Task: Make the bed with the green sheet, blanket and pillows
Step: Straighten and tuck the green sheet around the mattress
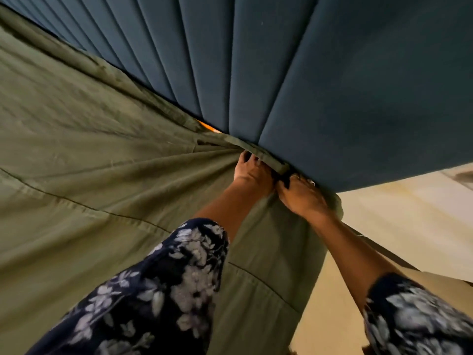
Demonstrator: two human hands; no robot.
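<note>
A: The corner was where everything was happening. The green sheet [102, 155] was gripped by both hands right at the foot of the blue padded headboard [320, 73].

B: And how was each grip set?

A: The left hand [252, 172] was curled over a folded hem band of the sheet, fingers hooked into the cloth. The right hand [303, 194] was closed on the bunched fabric just beside it, the two hands touching. Rings were seen on the right fingers.

B: Why so tight into that corner?

A: The edge was judged as being worked down between mattress and headboard, so the cloth was held where the gap lies. Creases were seen fanning out from the grip across the bed, a sign the sheet was being pulled taut from that one point.

B: Anything uncovered?

A: A sliver of orange [208, 126] was left showing at the headboard line, just left of the hands, so the tuck was not yet finished there.

B: Further out?

A: Floral sleeves [163, 290] were seen on both arms, pale floor [409, 226] to the right. No blanket or pillows were in view.
</note>
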